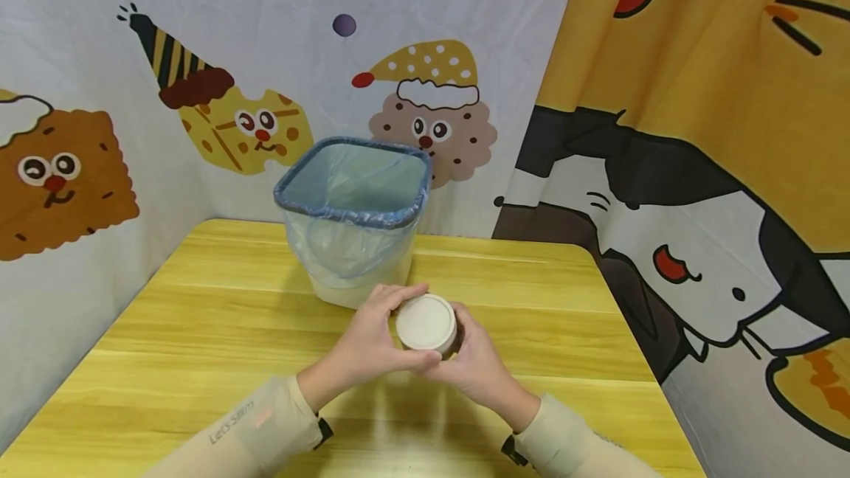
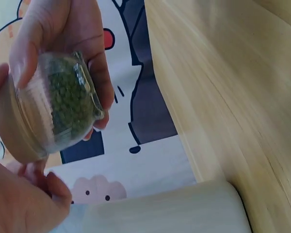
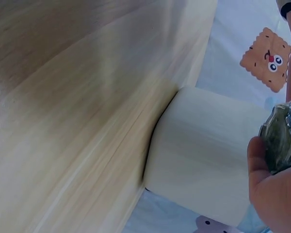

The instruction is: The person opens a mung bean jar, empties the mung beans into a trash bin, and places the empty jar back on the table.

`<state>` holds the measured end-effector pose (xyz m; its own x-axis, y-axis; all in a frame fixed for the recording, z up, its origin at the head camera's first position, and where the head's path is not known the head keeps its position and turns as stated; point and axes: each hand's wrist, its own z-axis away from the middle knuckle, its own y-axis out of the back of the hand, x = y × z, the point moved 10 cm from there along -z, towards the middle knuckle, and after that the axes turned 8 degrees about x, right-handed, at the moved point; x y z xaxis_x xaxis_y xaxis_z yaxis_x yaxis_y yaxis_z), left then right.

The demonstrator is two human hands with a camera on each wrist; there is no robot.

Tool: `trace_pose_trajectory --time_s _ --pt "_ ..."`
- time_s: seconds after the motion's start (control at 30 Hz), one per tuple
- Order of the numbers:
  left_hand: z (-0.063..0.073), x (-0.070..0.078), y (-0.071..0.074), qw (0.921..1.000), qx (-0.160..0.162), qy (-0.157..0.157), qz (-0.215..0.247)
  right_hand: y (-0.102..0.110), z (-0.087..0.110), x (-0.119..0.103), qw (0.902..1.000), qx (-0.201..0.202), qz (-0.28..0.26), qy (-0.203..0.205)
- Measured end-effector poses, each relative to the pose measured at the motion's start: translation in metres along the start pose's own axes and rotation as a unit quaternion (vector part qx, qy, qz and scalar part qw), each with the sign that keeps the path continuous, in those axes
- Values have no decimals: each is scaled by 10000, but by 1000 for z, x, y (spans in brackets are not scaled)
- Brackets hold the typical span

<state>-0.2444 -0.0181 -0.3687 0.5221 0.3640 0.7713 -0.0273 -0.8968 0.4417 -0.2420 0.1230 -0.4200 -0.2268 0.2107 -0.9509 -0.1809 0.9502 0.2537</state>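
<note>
Two bare hands meet around one small glass jar (image 2: 33,109), which is held above the table on the near side of the bin and a little to its right. The left hand (image 1: 375,339) curls its thumb and fingers about the rim of the jar's one pale round lid (image 1: 426,321); the right hand (image 1: 477,360) grips the clear body below it. Many small green pieces (image 2: 69,94) show through the glass, too many to count. Two pale sleeves (image 1: 262,423) come in from the side nearest the viewer, opposite the bin, with one dark strap (image 1: 323,432) at each wrist. The one bin (image 1: 345,292) is whitish, with a blue rim and one clear plastic liner (image 1: 335,242) folded over it. It stands on one yellow wood-grain table (image 1: 199,330). Behind the bin hangs a white cloth (image 1: 265,6) printed with three smiling snack figures: two to the bin's left, one behind its right edge. Farther right of the bin, an orange stretch (image 1: 717,72) of printed cloth shows above one large black-and-white cartoon animal (image 1: 704,234).
</note>
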Motion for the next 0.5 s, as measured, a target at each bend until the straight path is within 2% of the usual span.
trace_pose_trajectory --time_s 0.07,0.17,0.3,0.37,0.43,0.5 --pt "-1 1 0 9999 -5 -48 -157 0 0 0 10000 0 32 29" --pt "-1 3 -1 9994 -229 -153 -188 -3 1 3 9995 -302 -116 8" --pt "2 6 -3 9965 -769 -267 161 -12 4 7 9923 -991 -716 -216" --pt "3 6 -4 9949 -933 -250 290 -14 6 8 9877 -1186 -963 -327" --pt "4 4 -5 9950 -934 -161 318 -15 6 8 9868 -1209 -1020 -341" --pt "4 1 -4 9967 -762 11 271 -13 6 8 9909 -1015 -838 -269"
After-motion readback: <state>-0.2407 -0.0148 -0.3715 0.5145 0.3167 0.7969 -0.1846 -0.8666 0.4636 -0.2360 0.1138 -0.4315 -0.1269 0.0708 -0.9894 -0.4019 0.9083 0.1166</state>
